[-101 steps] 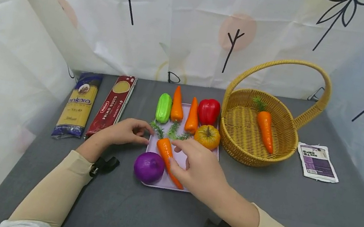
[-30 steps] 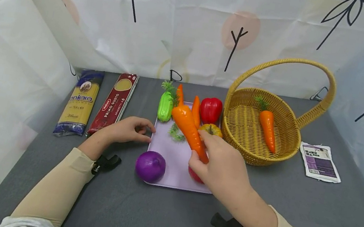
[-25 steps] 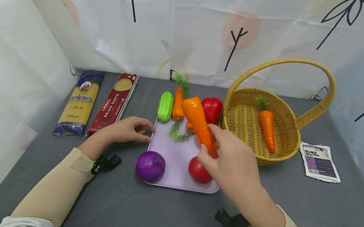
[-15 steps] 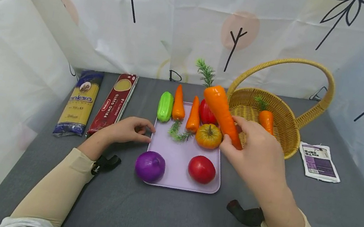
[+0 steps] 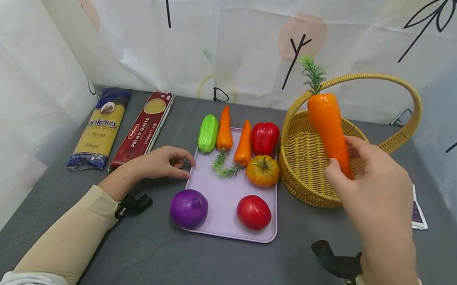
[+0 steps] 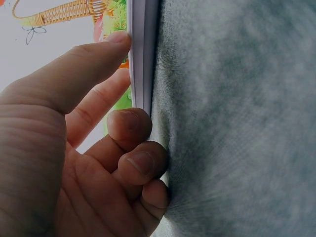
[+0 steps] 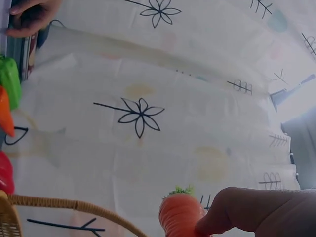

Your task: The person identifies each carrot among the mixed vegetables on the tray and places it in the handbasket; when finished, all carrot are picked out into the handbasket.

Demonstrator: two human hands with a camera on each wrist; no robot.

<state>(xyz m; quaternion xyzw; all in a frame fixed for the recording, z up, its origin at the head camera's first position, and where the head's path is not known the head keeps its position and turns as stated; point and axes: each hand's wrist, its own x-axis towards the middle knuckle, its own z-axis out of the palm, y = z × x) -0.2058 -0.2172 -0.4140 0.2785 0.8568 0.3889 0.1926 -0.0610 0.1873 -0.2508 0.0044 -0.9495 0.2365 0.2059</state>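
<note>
My right hand [image 5: 382, 198] pinches an orange carrot [image 5: 327, 119] near its narrow end, between thumb and fingers. Its green top points up and to the left, and it overlaps the wicker basket [image 5: 302, 195] in the head view. The same carrot [image 7: 180, 215] shows beside my thumb in the right wrist view. My left hand [image 5: 163, 164] rests at the left edge of the lilac tray [image 5: 223, 202], fingers loosely bent. In the left wrist view the thumb tip touches the tray's rim [image 6: 140, 54]. The carrot inside the basket is hidden behind the right hand and held carrot.
On the tray lie a purple onion [image 5: 189, 209], a tomato [image 5: 254, 212], a small pumpkin [image 5: 262, 171], a red pepper [image 5: 264, 138], a cucumber [image 5: 207, 134] and two carrots [image 5: 244, 145]. Spaghetti packs [image 5: 99, 131] lie left; a white-purple packet [image 5: 418, 214] lies partly covered at right.
My right hand has picked up the front carrot from the tray and carried it up and right to the basket, uncovering the tomato. The left hand stays at the tray's edge.
</note>
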